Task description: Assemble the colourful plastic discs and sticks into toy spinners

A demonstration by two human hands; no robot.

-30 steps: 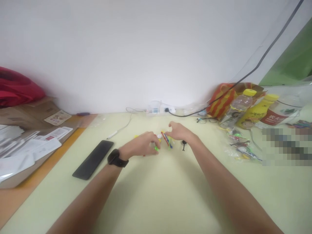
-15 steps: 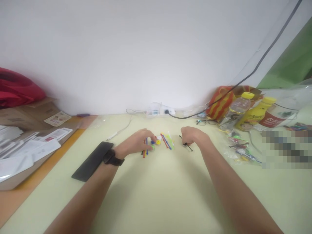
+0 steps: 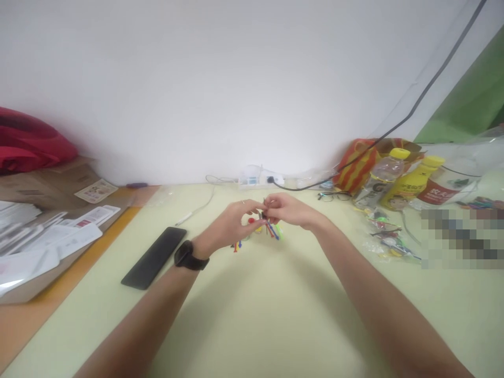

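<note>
My left hand (image 3: 239, 221) and my right hand (image 3: 289, 211) meet above the small parts. A small black arrow-shaped piece (image 3: 264, 214) is pinched at their fingertips, mostly covered by the fingers. Below the hands lie a blue stick (image 3: 273, 231) with an arrow-like end, a red stick (image 3: 270, 229) and a light green piece (image 3: 279, 230). Under my left palm the ends of more coloured sticks (image 3: 235, 246) stick out. Red and yellow round pieces (image 3: 258, 229) show partly behind my left thumb.
A black phone-like slab (image 3: 154, 258) lies by my left wrist. On the right are bottles (image 3: 409, 186), glasses (image 3: 333, 196) and a clear bag of small parts (image 3: 388, 239). A power strip (image 3: 252, 176) sits against the wall; papers (image 3: 74, 236) are at left.
My right hand has moved left with the black arrow-shaped piece. My left hand has risen from the round pieces and moved right, so the fingertips of both hands now meet.
</note>
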